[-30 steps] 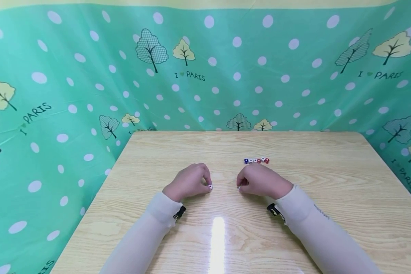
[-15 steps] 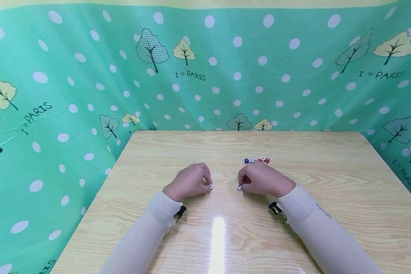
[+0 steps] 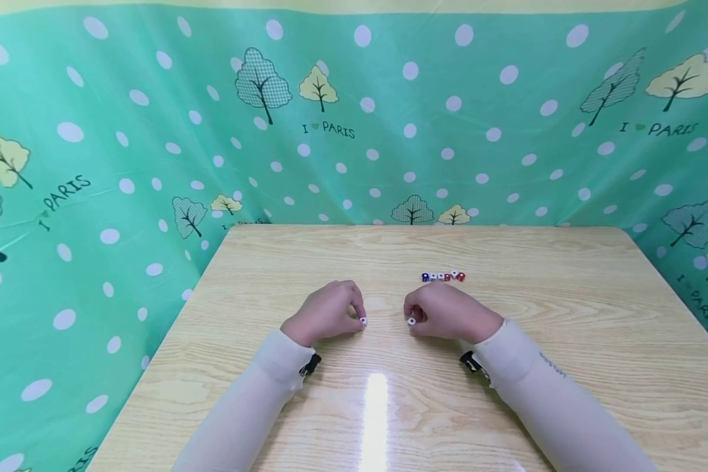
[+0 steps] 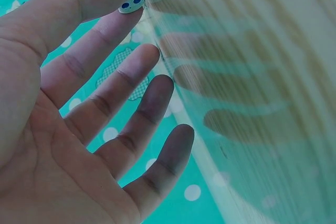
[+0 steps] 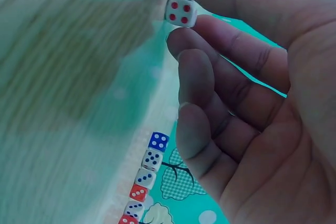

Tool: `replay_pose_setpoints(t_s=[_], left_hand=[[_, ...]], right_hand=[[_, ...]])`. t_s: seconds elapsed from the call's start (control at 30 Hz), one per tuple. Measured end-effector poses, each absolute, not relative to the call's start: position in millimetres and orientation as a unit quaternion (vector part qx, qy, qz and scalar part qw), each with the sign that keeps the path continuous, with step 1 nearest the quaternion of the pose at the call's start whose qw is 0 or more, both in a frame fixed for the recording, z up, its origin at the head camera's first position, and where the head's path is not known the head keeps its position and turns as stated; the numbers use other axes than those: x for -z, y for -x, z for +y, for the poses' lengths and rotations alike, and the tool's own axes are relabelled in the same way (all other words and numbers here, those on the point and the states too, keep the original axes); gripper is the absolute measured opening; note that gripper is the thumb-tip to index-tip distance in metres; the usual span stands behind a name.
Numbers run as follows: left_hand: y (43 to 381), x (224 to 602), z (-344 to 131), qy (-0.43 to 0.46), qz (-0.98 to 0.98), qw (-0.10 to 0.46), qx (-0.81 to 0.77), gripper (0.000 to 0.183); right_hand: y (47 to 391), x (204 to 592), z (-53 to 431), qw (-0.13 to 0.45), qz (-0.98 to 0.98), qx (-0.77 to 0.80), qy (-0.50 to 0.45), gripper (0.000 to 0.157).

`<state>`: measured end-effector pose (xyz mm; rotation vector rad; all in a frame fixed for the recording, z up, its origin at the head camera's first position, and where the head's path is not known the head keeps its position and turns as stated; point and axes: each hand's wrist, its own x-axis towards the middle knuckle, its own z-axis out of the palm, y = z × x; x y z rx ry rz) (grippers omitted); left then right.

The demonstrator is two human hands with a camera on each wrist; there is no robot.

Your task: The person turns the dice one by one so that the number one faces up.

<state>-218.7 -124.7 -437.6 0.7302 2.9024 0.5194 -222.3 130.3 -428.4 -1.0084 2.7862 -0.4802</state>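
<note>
In the head view my left hand (image 3: 326, 316) pinches a small white die (image 3: 363, 322) between thumb and index finger at the tabletop. Dark blue pips show on that die (image 4: 131, 4) in the left wrist view, where the other three fingers are spread. My right hand (image 3: 453, 311) is curled around a second white die (image 3: 411, 322), thumb on the near side and index finger on the far side. Four red pips face the wrist on this die (image 5: 180, 12), with the fingertips right at its edges. A gap of bare wood separates the two hands.
Beyond my right hand, a row of several dice in blue, white and red (image 3: 447, 277) lies on the wooden table (image 3: 307, 255); one white die (image 3: 454, 274) sits slightly behind its neighbours. A green dotted curtain (image 3: 342, 177) hangs behind and at the sides.
My right hand shifts slightly right, then back left, its thumb and index finger now farther apart around its die, whose dotted top shows more clearly. My left hand keeps its pinch in place.
</note>
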Motion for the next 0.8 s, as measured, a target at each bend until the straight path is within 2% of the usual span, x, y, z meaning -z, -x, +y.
replay_pose_setpoints(t_s=[0.3, 0.8], left_hand=[[219.0, 436.9, -125.1, -0.242, 0.953, 0.051, -0.172, 0.012], [218.6, 436.3, -124.7, -0.226, 0.956, 0.058, -0.176, 0.012]], right_hand=[[221.5, 425.6, 132.1, 0.058, 0.930, 0.150, 0.331, 0.008], [215.5, 424.0, 137.7, 0.085, 0.937, 0.149, 0.305, 0.011]])
